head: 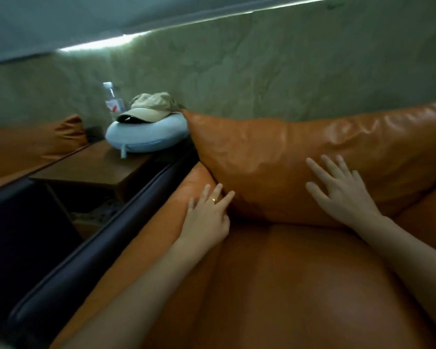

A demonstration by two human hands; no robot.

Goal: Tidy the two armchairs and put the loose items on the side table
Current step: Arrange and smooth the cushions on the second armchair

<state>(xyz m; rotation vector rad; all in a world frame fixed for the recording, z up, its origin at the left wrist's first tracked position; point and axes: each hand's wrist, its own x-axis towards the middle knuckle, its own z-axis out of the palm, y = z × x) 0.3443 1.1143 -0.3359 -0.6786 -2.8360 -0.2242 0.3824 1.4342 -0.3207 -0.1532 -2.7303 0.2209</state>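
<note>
An orange leather back cushion (275,157) leans against the back of the near armchair, above its orange seat (300,285). My right hand (337,192) lies flat on the cushion's lower middle with fingers spread. My left hand (207,215) rests with fingers apart at the cushion's lower left corner, beside the orange inner arm. On the brown side table (98,170) to the left lies a light blue neck pillow (146,137) with a beige cap (149,107) on top. A clear water bottle (112,99) stands behind them.
The armchair's dark frame rail (98,245) runs diagonally between seat and side table. A second orange armchair (35,144) shows at the far left beyond the table. A pale green marbled wall (262,66) stands close behind everything.
</note>
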